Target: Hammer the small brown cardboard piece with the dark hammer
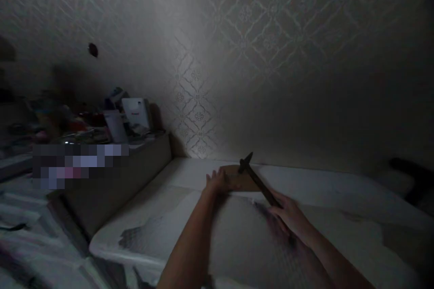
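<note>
In the head view, my right hand (288, 212) is wrapped round the wooden handle of a hammer (260, 184). The hammer slants up and to the left, its dark head above a brown board (249, 184). Whether the head touches the board, I cannot tell. A row of small marks, too fine to make out, runs along the board. My left hand (217, 183) lies on the board's left end with its fingers spread. Anything small under that hand is hidden. The board rests on a white surface (190, 207) near the wall.
Left of the white surface stands a cabinet (135, 176) crowded with blurred items, among them a white box (136, 112). Patterned wallpaper (271, 54) covers the wall behind. A dark object (412, 174) juts in at the right. The light is dim.
</note>
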The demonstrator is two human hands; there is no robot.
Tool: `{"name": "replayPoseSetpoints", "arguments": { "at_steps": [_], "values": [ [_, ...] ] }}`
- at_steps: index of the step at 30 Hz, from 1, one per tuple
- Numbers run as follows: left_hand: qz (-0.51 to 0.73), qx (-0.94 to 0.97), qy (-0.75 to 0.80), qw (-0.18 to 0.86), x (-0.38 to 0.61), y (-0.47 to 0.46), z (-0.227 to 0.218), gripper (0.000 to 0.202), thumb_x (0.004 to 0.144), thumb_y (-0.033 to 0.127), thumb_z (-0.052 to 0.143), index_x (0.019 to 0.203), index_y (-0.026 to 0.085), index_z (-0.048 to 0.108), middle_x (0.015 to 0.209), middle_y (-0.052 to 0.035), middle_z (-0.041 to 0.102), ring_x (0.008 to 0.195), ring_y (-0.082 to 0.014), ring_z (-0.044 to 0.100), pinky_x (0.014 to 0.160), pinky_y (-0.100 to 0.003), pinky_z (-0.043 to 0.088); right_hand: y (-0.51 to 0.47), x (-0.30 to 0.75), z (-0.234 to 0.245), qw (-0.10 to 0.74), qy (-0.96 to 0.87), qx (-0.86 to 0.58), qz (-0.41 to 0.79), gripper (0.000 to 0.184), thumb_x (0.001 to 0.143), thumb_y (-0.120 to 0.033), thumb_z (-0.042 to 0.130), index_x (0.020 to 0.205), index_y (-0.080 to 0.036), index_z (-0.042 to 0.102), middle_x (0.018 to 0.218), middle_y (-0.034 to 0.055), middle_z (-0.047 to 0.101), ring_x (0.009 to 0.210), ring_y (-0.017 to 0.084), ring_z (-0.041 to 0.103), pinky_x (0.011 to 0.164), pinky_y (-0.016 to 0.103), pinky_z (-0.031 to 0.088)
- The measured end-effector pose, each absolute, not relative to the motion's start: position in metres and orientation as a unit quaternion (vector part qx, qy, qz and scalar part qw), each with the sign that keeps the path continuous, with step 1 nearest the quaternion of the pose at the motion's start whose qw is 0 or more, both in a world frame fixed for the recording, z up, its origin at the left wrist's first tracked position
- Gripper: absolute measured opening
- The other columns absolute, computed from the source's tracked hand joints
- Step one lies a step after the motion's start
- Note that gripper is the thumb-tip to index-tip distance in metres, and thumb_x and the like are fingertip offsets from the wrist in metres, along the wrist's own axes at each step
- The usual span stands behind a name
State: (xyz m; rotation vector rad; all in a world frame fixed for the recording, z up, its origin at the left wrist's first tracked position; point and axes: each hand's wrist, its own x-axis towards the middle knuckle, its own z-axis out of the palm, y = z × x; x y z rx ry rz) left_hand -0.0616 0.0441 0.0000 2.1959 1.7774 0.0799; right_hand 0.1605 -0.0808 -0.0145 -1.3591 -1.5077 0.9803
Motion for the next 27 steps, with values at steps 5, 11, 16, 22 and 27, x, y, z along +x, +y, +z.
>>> {"name": "replayPoseSetpoints", "arguments": {
  "at_steps": [5,11,16,22,27],
  "values": [
    [0.031,0.769,0.619,0.156,-0.063,0.048,-0.003,0.111,0.066,0.081,0.046,0.151,0.018,0.009,0.158,-0.0115,0.008,0.143,-0.0375,0.004,0.113,-0.056,0.005,-0.076,0.171,-0.010,0.487,-0.593,-0.538,0.350,0.064,0.068,-0.029,0.054,0.131,-0.016,0.056,0.064,0.0005,0.067,0.058,0.019,0.064,0.051,0.027,0.050],
    [0.016,0.762,0.632,0.142,-0.064,0.049,-0.001,0.110,0.067,0.080,0.047,0.151,0.020,0.008,0.157,-0.0133,0.013,0.144,-0.0342,0.004,0.113,-0.056,0.006,-0.084,0.213,0.002,0.440,-0.594,-0.662,0.127,0.058,0.072,-0.026,0.058,0.130,-0.023,0.058,0.111,0.0068,0.071,0.101,0.027,0.065,0.084,0.034,0.050],
    [0.010,0.766,0.631,0.122,-0.064,0.049,0.003,0.106,0.069,0.076,0.048,0.150,0.019,0.011,0.156,-0.0147,0.017,0.143,-0.0359,0.008,0.112,-0.057,0.010,-0.097,0.275,0.002,0.265,-0.568,-0.779,-0.022,0.052,0.081,-0.026,0.051,0.133,-0.029,0.055,0.105,0.0076,0.073,0.093,0.029,0.068,0.075,0.035,0.049],
    [0.003,0.764,0.634,0.119,-0.063,0.051,0.002,0.104,0.072,0.072,0.047,0.151,0.014,0.011,0.154,-0.0167,0.023,0.142,-0.0390,0.008,0.109,-0.064,0.011,-0.098,0.359,-0.002,0.149,-0.495,-0.853,-0.072,0.049,0.086,-0.021,0.042,0.134,-0.020,0.054,0.103,0.0149,0.072,0.091,0.030,0.068,0.074,0.038,0.048],
    [-0.001,0.767,0.633,0.108,-0.049,0.046,0.001,0.100,0.074,0.071,0.047,0.151,0.016,0.012,0.154,-0.0161,0.024,0.143,-0.0376,0.009,0.106,-0.068,0.009,-0.103,0.418,-0.008,0.149,-0.509,-0.845,-0.066,0.045,0.086,-0.020,0.043,0.127,-0.022,0.060,0.098,0.0148,0.072,0.088,0.030,0.067,0.075,0.039,0.046]
  ]
}}
